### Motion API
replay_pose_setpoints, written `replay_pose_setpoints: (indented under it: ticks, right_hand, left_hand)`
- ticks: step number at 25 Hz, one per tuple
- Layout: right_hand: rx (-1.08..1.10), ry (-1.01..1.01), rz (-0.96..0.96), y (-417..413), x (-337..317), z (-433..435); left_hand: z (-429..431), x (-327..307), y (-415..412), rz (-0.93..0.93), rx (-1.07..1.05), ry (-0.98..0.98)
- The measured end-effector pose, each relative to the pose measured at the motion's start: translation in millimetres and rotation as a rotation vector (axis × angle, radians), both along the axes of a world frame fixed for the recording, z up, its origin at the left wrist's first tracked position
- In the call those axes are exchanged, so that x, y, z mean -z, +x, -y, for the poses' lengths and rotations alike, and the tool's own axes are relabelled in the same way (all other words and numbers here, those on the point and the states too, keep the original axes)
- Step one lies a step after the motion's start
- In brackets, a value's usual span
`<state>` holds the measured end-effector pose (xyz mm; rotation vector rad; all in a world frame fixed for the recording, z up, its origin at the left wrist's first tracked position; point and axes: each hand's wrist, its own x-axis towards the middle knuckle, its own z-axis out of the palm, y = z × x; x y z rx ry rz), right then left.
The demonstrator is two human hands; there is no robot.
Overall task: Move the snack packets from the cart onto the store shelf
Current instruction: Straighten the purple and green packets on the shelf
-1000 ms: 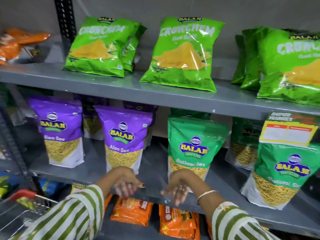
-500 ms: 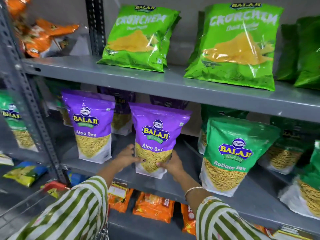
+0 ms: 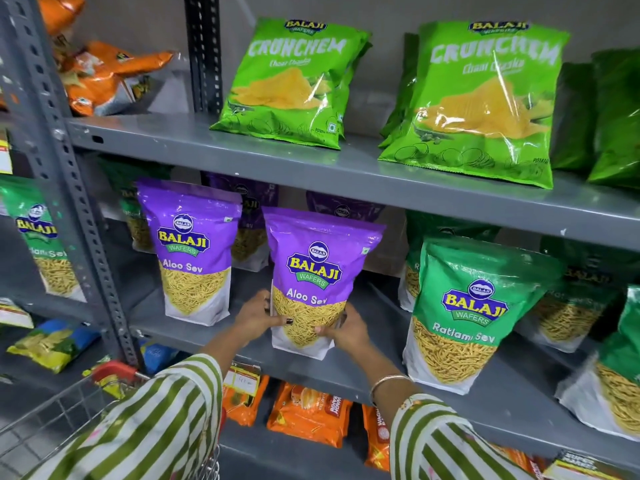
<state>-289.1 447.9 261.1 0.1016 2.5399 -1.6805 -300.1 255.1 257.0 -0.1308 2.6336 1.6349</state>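
Purple Aloo Sev packet (image 3: 320, 271) upright on middle shelf (image 3: 363, 368), lower sides gripped by left hand (image 3: 258, 315), right hand (image 3: 346, 329).

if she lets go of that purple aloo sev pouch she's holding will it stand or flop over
The purple Aloo Sev pouch will probably stand: it sits upright on the middle shelf on a flat base, like its neighbour. Being tall and narrow, a nudge near the top could tip it. The left hand and right hand grip its glossy film, likely slippery.

Left hand (image 3: 254, 315) and right hand (image 3: 346, 329) clasp lower sides of purple Aloo Sev packet (image 3: 317, 275), upright on middle shelf (image 3: 363, 372). Second purple packet (image 3: 192, 247) beside; green Ratlami Sev packet (image 3: 467, 313) right.
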Motion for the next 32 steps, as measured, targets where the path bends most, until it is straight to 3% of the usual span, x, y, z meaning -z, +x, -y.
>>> replay_pose_setpoints:
  ticks: [13,14,16,18,20,22,23,25,27,32]
  right_hand:
    - [0.018,0.016,0.028,-1.0,-5.6,1.0]
    - [0.121,0.041,-0.036,3.8,-9.2,4.6]
    - [0.316,0.183,-0.368,18.7,-9.4,14.8]
    - [0.251,0.429,-0.737,39.6,-4.5,40.2]
    - [0.050,0.608,-0.910,45.8,3.9,76.1]
    - [-0.174,0.616,-0.811,32.5,2.5,114.6]
    - [-0.251,0.547,-0.654,20.2,1.2,132.9]
    - [-0.300,0.375,-0.341,-9.7,1.1,162.2]
    - [-0.271,0.264,-0.150,-37.5,3.7,183.4]
    - [-0.137,0.114,-0.036,-61.9,9.0,219.2]
  left_hand:
    - [-3.8,2.4,1.1,-0.004,0.003,-0.043]
    - [-2.2,2.6,4.9,-0.008,0.025,-0.057]
    - [6.5,4.2,17.3,-0.144,-0.067,-0.172]
    - [25.1,4.6,31.5,-0.385,-0.352,-0.339]
    - [53.3,1.0,37.8,-0.458,-0.635,-0.378]
    - [93.4,-2.8,27.0,-0.399,-0.745,-0.259]
    - [113.5,-5.8,20.3,-0.328,-0.733,-0.169]
    - [147.9,-9.2,3.0,-0.223,-0.638,0.018]
    - [163.9,-11.1,-8.0,-0.145,-0.487,0.194]
    - [178.6,-0.4,-22.5,-0.076,-0.373,0.313]
